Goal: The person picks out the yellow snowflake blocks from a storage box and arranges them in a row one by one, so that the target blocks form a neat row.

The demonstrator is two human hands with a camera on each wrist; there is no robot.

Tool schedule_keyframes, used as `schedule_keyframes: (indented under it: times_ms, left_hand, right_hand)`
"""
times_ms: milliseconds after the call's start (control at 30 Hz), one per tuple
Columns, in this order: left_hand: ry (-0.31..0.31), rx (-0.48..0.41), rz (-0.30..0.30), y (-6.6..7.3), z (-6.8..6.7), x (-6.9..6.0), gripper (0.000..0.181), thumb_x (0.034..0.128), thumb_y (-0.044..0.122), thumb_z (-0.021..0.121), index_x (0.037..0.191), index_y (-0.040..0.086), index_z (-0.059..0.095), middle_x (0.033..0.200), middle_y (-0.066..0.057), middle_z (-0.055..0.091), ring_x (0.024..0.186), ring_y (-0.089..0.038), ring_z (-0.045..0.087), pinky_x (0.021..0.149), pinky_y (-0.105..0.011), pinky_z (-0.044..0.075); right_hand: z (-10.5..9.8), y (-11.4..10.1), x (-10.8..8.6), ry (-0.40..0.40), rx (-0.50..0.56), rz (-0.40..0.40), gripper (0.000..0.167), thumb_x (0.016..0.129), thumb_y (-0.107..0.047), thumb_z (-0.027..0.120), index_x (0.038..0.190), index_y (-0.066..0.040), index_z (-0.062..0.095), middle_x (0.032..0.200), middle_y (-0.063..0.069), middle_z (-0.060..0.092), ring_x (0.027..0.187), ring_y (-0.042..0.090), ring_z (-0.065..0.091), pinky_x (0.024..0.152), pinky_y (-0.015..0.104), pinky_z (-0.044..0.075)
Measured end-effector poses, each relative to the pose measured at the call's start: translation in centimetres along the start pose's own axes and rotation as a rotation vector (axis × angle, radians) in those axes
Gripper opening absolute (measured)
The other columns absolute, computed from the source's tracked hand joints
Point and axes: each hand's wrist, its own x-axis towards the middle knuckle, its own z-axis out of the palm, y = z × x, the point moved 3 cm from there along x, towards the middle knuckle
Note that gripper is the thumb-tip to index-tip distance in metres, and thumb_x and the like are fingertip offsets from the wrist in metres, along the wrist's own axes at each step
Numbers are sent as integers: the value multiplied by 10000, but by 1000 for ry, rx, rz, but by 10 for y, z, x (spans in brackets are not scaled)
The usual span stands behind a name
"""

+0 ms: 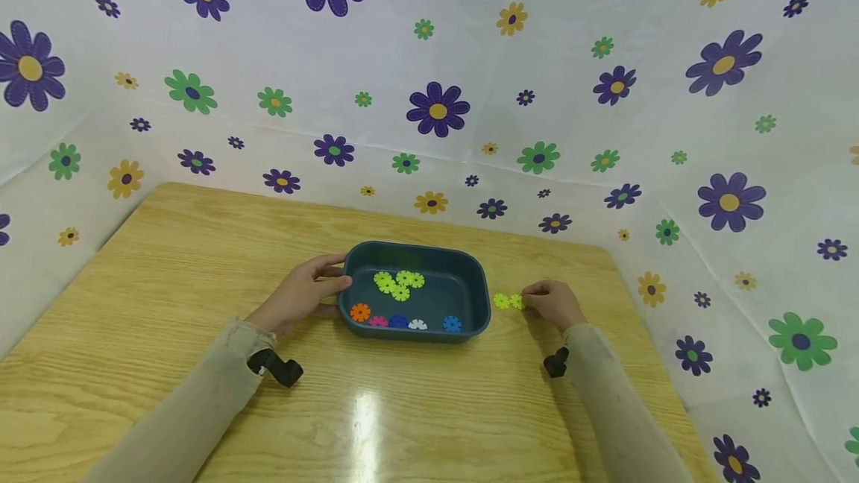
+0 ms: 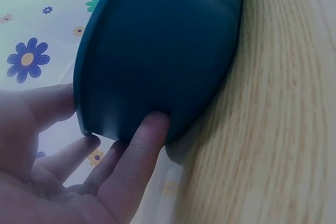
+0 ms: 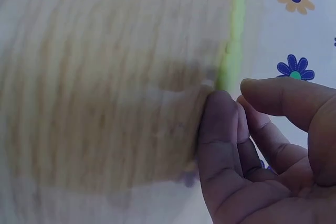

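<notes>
A dark teal plastic tray [image 1: 416, 333] stands on the wooden table, and my left hand [image 1: 305, 293] grips its left end. In the left wrist view, fingers and thumb of the left hand [image 2: 68, 166] lie about the end wall of the tray [image 2: 163, 51]. To the right of the tray, two yellow-green notched discs [image 1: 502, 301] lie side by side on the table. My right hand [image 1: 552, 302] pinches the edge of the right-hand disc [image 1: 516, 302]. Seen edge-on in the right wrist view, the discs [image 3: 234, 40] meet the fingertips of the right hand [image 3: 262, 156].
Inside the tray are several yellow-green discs [image 1: 400, 292]. Along its near side lie an orange disc [image 1: 360, 311], a pink one [image 1: 378, 321], a dark blue one [image 1: 399, 320], a white one [image 1: 417, 324] and a blue one [image 1: 452, 324]. A flower-printed sheet [image 1: 470, 36] encloses the table [image 1: 302, 408].
</notes>
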Motion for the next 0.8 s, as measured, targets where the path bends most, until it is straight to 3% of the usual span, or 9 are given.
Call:
schedule_keyframes:
  times_ms: [167,400,633,800]
  left_hand:
    - [-4,-7,-7,0,1,-1,633,1039,212,660,1600,124,380,1464,-238,465,1190,-360,639,877,-439,631]
    - [-2,-7,-5,-1,0,0,639,1038,219,662,1601,119,375,1464,-243,463,1187,-355,642,879,-438,631]
    - [-3,-10,-1,0,0,0,632,1042,215,657,1599,117,377,1459,-242,465,1195,-348,638,881,-440,631]
    - [0,-15,-5,2,2,0,616,1043,200,653,1594,126,387,1453,-231,468,1214,-354,624,874,-441,633]
  right_hand:
    - [-6,-13,-8,-6,26,-26,277,1025,-112,638,1231,72,652,1199,232,665,897,210,716,824,341,637]
    - [-4,-60,-21,-17,21,-142,394,1036,-198,637,1342,49,605,1283,226,646,1126,397,656,924,403,616]
    - [33,-103,-30,-66,50,-219,317,1020,-196,682,1283,-22,668,1217,160,676,1087,336,677,885,392,631]
    - [69,-128,-36,-97,83,-252,276,999,-149,708,1238,-12,691,1163,135,697,1055,322,688,850,397,638]
